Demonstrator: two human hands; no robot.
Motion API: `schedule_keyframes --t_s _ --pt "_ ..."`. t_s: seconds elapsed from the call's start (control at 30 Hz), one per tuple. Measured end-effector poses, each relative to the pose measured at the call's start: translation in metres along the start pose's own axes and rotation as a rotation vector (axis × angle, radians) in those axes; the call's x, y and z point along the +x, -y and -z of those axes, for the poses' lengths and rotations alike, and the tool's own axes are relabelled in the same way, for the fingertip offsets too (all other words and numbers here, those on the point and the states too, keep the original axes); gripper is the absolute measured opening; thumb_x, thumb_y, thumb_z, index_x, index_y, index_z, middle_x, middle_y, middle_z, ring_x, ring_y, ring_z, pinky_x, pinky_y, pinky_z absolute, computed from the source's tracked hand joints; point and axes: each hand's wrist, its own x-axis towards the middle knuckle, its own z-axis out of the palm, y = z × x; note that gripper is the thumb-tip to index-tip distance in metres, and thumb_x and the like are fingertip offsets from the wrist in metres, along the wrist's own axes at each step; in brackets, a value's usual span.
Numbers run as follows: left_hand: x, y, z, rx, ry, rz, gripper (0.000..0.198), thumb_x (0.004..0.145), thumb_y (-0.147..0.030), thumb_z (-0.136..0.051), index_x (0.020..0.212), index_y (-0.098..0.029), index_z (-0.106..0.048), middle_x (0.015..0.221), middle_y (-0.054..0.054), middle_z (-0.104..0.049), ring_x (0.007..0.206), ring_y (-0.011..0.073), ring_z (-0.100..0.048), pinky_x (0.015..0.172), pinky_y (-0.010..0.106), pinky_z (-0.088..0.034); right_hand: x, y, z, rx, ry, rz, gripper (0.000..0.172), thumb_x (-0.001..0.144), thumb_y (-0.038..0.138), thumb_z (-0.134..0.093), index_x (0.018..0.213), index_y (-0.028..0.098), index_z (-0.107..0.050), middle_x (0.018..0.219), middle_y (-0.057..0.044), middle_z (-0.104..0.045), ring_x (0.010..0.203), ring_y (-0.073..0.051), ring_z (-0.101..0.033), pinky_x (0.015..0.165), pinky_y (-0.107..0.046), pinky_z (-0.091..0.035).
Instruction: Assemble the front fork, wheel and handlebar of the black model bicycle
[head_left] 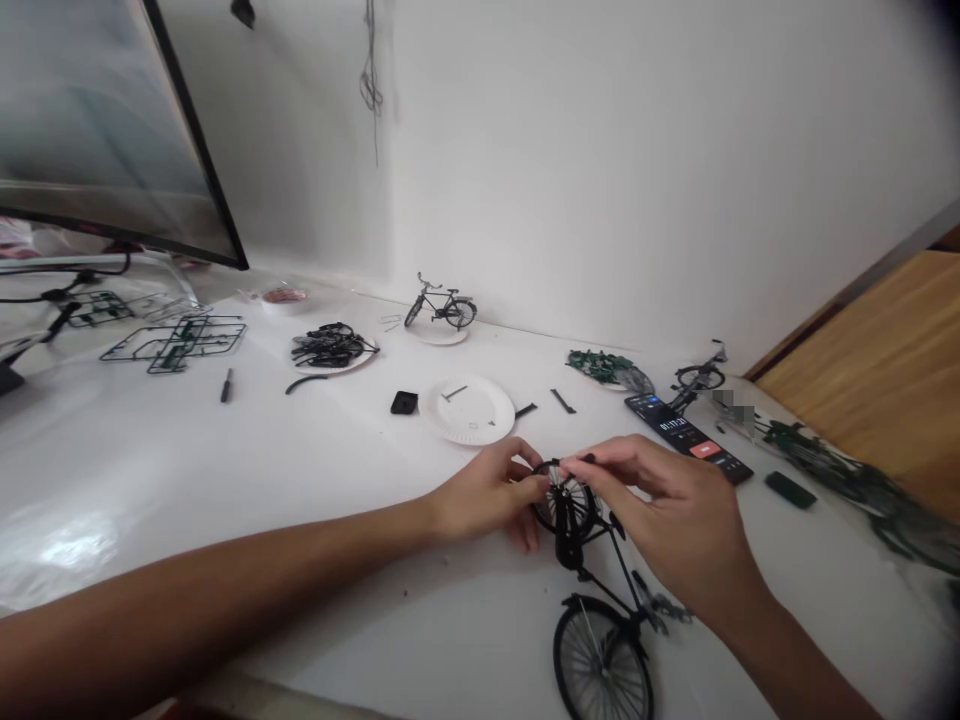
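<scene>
A black model bicycle (604, 575) is tilted on its side over the white table, its front wheel and handlebar towards the near edge. My left hand (501, 492) is closed on the rim of its rear wheel, thumb and fingers on either side. Above that wheel, my right hand (660, 500) pinches a small dark part (589, 460) between thumb and fingertips, at the wheel's top edge. Whether this part is joined to the bicycle is too small to tell. Just beyond the hands lies a white paper plate (450, 425) with a few small pieces.
Behind stand a finished model bicycle (442, 308) and a plate of black parts (330, 348). Green sprue frames (180, 343), a screwdriver (226, 386) and a monitor (112, 120) are left. To the right are green parts (600, 366), a phone (686, 435) and more bicycles (817, 460).
</scene>
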Motion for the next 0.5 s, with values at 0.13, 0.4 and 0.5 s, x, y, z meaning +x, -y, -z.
schedule_keyframes --t_s 0.13,0.4,0.5 --pt "0.0 -0.004 0.0 -0.027 -0.029 0.012 0.018 0.092 -0.028 -0.055 0.1 -0.019 -0.041 0.071 0.001 -0.064 0.047 0.0159 -0.064 0.043 0.027 -0.053 0.003 0.002 0.001 0.134 -0.004 -0.022 0.008 0.086 0.029 -0.069 0.083 0.022 -0.068 0.08 -0.001 -0.073 0.073 -0.015 -0.07 0.071 -0.025 -0.057" --pt "0.003 -0.007 0.005 -0.232 -0.146 -0.064 0.021 0.089 -0.026 -0.061 0.102 -0.017 -0.049 0.09 0.007 -0.063 0.076 0.0206 -0.069 0.056 0.032 -0.059 0.022 -0.057 0.028 -0.048 -0.067 -0.397 0.028 0.083 0.046 -0.066 0.092 0.019 -0.067 0.066 0.0 -0.065 0.041 -0.01 -0.051 0.039 -0.023 -0.04" --pt "0.002 -0.01 0.009 -0.268 -0.169 -0.146 0.022 0.089 -0.027 -0.063 0.105 -0.015 -0.054 0.101 0.01 -0.062 0.091 0.0216 -0.066 0.066 0.033 -0.06 0.021 -0.08 0.032 -0.07 0.033 -0.422 0.027 0.079 0.043 -0.068 0.091 0.018 -0.072 0.075 -0.005 -0.072 0.042 -0.014 -0.057 0.041 -0.027 -0.041"
